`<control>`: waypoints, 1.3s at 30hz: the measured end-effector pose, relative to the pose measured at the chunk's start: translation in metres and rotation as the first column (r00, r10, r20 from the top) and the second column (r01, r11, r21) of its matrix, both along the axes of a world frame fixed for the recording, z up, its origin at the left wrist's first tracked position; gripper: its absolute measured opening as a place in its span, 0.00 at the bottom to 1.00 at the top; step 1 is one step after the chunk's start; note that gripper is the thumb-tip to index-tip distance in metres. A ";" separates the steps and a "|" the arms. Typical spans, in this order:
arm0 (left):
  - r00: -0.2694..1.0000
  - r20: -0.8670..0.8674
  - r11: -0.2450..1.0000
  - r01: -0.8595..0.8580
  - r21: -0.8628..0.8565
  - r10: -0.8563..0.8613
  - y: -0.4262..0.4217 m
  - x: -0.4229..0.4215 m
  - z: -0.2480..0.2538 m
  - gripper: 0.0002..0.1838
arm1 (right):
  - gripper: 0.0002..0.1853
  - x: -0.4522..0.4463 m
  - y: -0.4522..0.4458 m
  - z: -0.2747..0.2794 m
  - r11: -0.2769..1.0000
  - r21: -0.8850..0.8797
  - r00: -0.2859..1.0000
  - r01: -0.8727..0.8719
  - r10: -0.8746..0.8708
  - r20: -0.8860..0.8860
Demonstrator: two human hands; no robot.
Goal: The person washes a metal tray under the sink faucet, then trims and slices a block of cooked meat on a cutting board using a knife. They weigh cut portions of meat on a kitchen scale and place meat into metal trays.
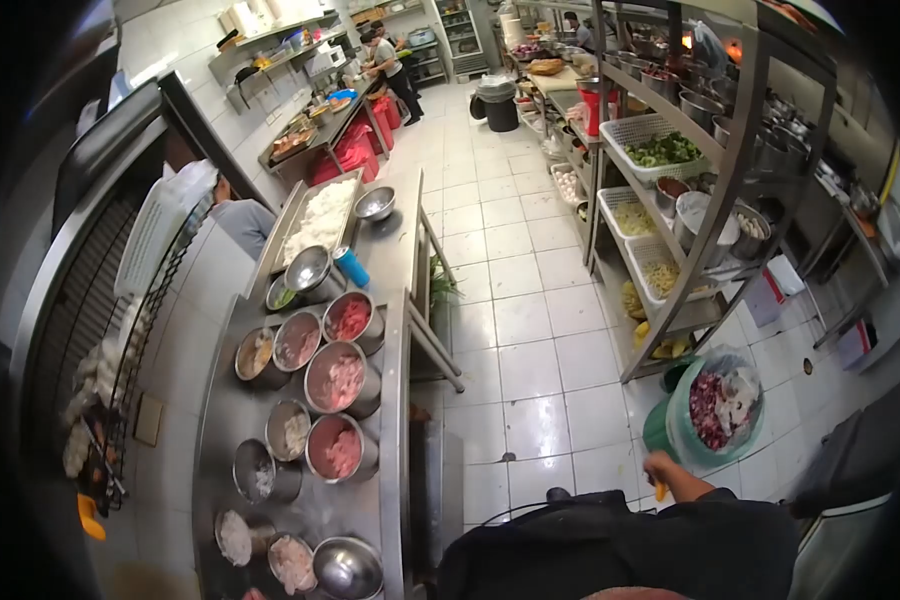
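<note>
Gripping: right hand [672, 474] curled around a yellow object [661, 491], which pokes out below the fist.
Green bin [656, 432]: near that hand, lined with a clear bag [756, 402] of dark red pieces [708, 412].
Left hand [254, 594]: barely showing at the bottom edge, by the desk [342, 512]; cannot tell whether spread or curled.
Pots [368, 392]: steel, holding pink and pale food.

I see a glossy plastic bag [681, 421] beside the right fingers [655, 467], smooth metal desk [345, 508] leftward.
</note>
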State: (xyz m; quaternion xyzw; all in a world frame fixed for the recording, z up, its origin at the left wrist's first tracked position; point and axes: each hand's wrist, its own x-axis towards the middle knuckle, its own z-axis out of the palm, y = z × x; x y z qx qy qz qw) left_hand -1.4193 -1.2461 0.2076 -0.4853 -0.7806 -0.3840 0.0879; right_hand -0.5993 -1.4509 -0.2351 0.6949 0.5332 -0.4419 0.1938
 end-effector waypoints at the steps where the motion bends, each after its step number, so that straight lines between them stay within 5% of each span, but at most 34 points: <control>1: 0.986 0.139 0.996 0.089 0.015 -0.090 0.045 -0.022 -0.026 0.10 | 0.05 0.000 0.045 0.036 0.986 0.129 0.988 -0.107 0.091 0.123; 2: 0.993 0.003 0.992 0.121 0.043 -0.121 0.075 0.052 0.001 0.12 | 0.05 -0.004 0.092 0.073 0.944 0.240 0.954 -0.226 0.164 0.253; 3: 0.979 0.131 0.988 0.156 0.015 -0.157 0.096 0.133 0.030 0.10 | 0.05 0.006 0.135 0.074 0.899 0.328 0.949 -0.290 0.225 0.223; 4: 0.933 0.245 0.964 0.262 0.045 -0.264 0.129 0.164 0.022 0.11 | 0.04 0.006 0.169 0.065 0.677 0.411 0.791 0.610 -0.493 -0.362; 5: 0.863 0.349 0.929 0.360 0.085 -0.366 0.162 0.191 0.008 0.12 | 0.04 -0.027 0.217 0.169 0.225 0.200 0.297 0.954 -0.810 -0.506; 7: 0.799 0.246 0.764 0.598 -0.242 -0.548 0.202 0.277 0.014 0.17 | 0.12 -0.026 0.280 0.207 0.242 0.180 0.301 0.953 -0.767 -0.567; 9: 0.603 0.373 0.415 0.777 -0.473 -0.705 0.229 0.360 0.019 0.24 | 0.13 -0.012 0.327 0.211 0.320 0.214 0.384 0.923 -0.731 -0.564; 11: 0.274 0.054 0.196 0.797 -0.572 -0.960 0.292 0.375 -0.059 0.31 | 0.13 0.005 0.356 0.215 0.381 0.224 0.441 0.897 -0.738 -0.510; 14: 0.251 0.303 0.026 0.806 -0.591 -0.919 0.351 0.465 -0.059 0.26 | 0.15 0.043 0.360 0.207 0.498 0.310 0.582 0.810 -0.747 -0.321; 17: 0.340 0.488 -0.056 0.773 -0.632 -0.804 0.429 0.561 -0.075 0.20 | 0.20 0.073 0.331 0.203 0.403 0.446 0.527 0.799 -0.827 -0.197; 23: -0.071 0.363 -0.232 0.876 -0.423 -0.929 0.531 0.774 -0.075 0.13 | 0.22 0.098 0.303 0.215 0.154 0.603 0.361 0.783 -0.901 -0.239; 28: -0.248 0.186 -0.307 0.838 -0.452 -0.951 0.596 0.929 -0.110 0.15 | 0.24 0.126 0.361 0.238 -0.011 0.589 0.220 0.808 -0.921 -0.320; 32: -0.210 0.209 -0.295 0.739 -0.606 -0.955 0.648 1.005 -0.148 0.11 | 0.24 0.199 0.455 0.254 -0.090 0.599 0.260 0.796 -0.842 -0.472; 39: -0.116 0.262 -0.272 0.658 -0.702 -0.958 0.749 1.066 -0.130 0.08 | 0.23 0.336 0.650 0.347 -0.199 0.657 0.471 0.727 -0.552 -0.688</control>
